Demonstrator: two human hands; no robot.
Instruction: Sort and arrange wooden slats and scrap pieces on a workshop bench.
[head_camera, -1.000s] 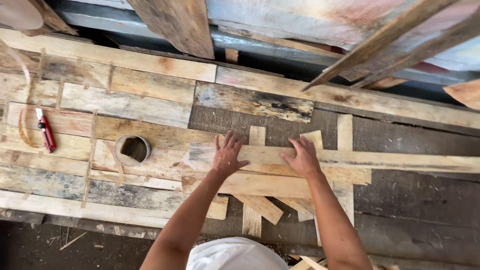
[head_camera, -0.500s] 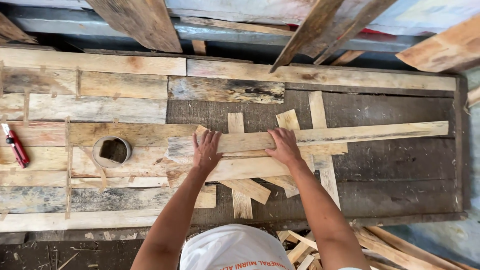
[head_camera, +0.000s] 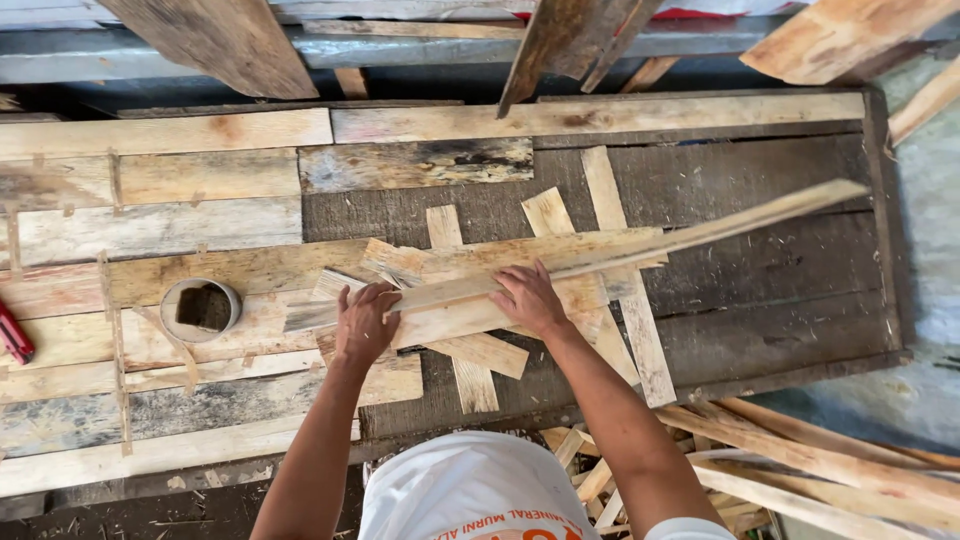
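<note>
A long thin wooden strip (head_camera: 600, 255) is being gripped by both hands on a worktable (head_camera: 760, 310) built of rough planks. The left hand (head_camera: 365, 322) is being closed over the strip near its left end, with the fingers curled across the top edge. The right hand (head_camera: 530, 298) is being laid on the strip further along, fingers bent down over it. The strip is being held at a slant: its right end is being raised above the table's dark surface, while its left end is being kept low over a loose pile of short boards (head_camera: 480, 300). Those boards are being crossed over one another beneath the hands, several pointing towards the table's far edge.

A round tin (head_camera: 201, 308) is being kept on the pale planks to the left of the left hand, well apart from it. A red tool (head_camera: 14, 335) is being cut off by the left edge of the view. Offcuts (head_camera: 800, 455) are being heaped below the table's near right corner.
</note>
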